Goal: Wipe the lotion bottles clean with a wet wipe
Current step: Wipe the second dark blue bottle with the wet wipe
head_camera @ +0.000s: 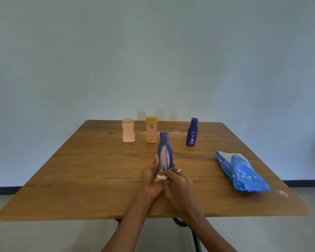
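A dark blue lotion bottle (164,151) smeared with whitish lotion streaks stands upright above the middle of the wooden table (91,179). My left hand (151,177) grips its lower part from the left. My right hand (178,184), with a ring on one finger, pinches a crumpled white wet wipe (161,177) against the bottle's base. Further back stand a pink bottle (128,130), a yellow bottle (151,129) and a second dark blue bottle (192,132).
A blue pack of wet wipes (241,170) lies on the right side of the table. White lotion smears (176,133) mark the wood between the back bottles. A small white speck (283,193) sits near the right edge. A plain wall stands behind.
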The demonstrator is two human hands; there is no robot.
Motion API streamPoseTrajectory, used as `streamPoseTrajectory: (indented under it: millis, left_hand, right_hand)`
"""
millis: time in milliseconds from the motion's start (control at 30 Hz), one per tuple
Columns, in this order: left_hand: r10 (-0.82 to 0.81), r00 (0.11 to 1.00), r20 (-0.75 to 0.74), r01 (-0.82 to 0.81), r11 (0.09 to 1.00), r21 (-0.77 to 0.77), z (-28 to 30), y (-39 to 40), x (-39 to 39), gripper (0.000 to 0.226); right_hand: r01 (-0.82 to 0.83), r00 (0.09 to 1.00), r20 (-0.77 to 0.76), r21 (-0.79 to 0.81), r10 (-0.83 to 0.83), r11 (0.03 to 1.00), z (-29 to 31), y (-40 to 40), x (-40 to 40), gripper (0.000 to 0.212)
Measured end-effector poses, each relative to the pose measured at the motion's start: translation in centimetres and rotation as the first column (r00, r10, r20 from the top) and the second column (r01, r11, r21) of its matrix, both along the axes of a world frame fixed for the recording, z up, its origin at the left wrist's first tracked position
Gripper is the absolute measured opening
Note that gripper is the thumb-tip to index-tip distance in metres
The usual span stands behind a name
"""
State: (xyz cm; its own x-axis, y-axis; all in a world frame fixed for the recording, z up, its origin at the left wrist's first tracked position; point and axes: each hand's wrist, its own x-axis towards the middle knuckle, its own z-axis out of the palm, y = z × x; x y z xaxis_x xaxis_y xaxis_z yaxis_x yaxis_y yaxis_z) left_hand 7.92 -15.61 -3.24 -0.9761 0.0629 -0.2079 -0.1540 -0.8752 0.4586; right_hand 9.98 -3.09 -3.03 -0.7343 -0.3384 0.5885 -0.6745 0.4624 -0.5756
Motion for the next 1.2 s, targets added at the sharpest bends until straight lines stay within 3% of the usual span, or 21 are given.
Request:
streamPoseTrajectory:
  millis: [100, 333, 433, 533, 700, 933, 1200]
  left_hand:
    - [0.006, 1.0, 0.016, -0.005, 1.0, -0.031, 0.1, 0.1, 0.1, 0.064]
    - [-0.045, 0.999, -0.023, 0.045, 0.999, 0.015, 0.8, 0.5, 0.4, 0.06]
    - [-0.053, 0.998, -0.03, 0.053, 0.998, 0.019, 0.8, 0.3, 0.6, 0.052]
    - [-0.049, 0.998, -0.042, 0.05, 0.998, 0.029, 0.5, 0.2, 0.7, 0.064]
    - [-0.027, 0.999, -0.035, 0.029, 0.999, 0.044, 0.9, 0.4, 0.8, 0.053]
    - [-0.002, 0.998, -0.058, 0.007, 0.997, 0.077, 1.0, 0.5, 1.2, 0.054]
    - [0.0, 0.997, -0.072, 0.005, 0.997, 0.072, 1.2, 0.5, 1.7, 0.046]
  right_hand:
    - [-0.02, 0.999, -0.041, 0.015, 0.021, 1.0, 0.0, -0.5, 0.3, 0.019]
    - [0.103, 0.978, 0.192, -0.135, -0.076, 0.986, 0.3, 0.1, 0.6, 0.058]
    - [0.066, 0.986, 0.157, -0.118, -0.047, 0.991, 0.2, -0.8, 0.9, 0.071]
    - [0.061, 0.994, 0.095, -0.079, -0.053, 0.995, 0.0, -1.4, 0.6, 0.074]
    - [0.043, 0.997, 0.072, -0.186, -0.03, 0.982, 0.9, -1.5, -0.9, 0.081]
    - [0.032, 0.997, 0.072, -0.128, -0.023, 0.991, -0.6, -1.1, 0.4, 0.081]
    - [0.042, 0.999, 0.032, -0.229, -0.036, 0.973, 2.4, -1.7, -1.3, 0.091]
